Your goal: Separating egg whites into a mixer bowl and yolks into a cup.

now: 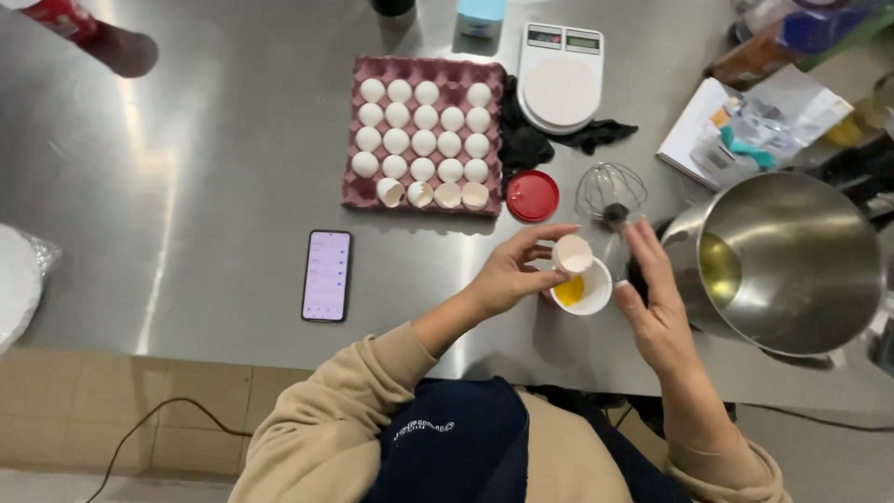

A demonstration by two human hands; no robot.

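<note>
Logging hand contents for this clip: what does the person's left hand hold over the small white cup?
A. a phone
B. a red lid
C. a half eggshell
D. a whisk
C: the left hand pinches a half eggshell just above the small white cup, which holds a yolk.

The left hand (507, 275) holds an eggshell half (572, 252) whose inside faces away, unseen. Beneath its fingertips, the shell covers part of the small white cup (585, 291), so only a patch of yolk (570, 291) shows. Beyond the right hand's (656, 312) fingers, the whisk (610, 194) handle is too blurred to trace. The steel bowl (792, 261), right of those fingers, is cut by the frame edge.
</note>
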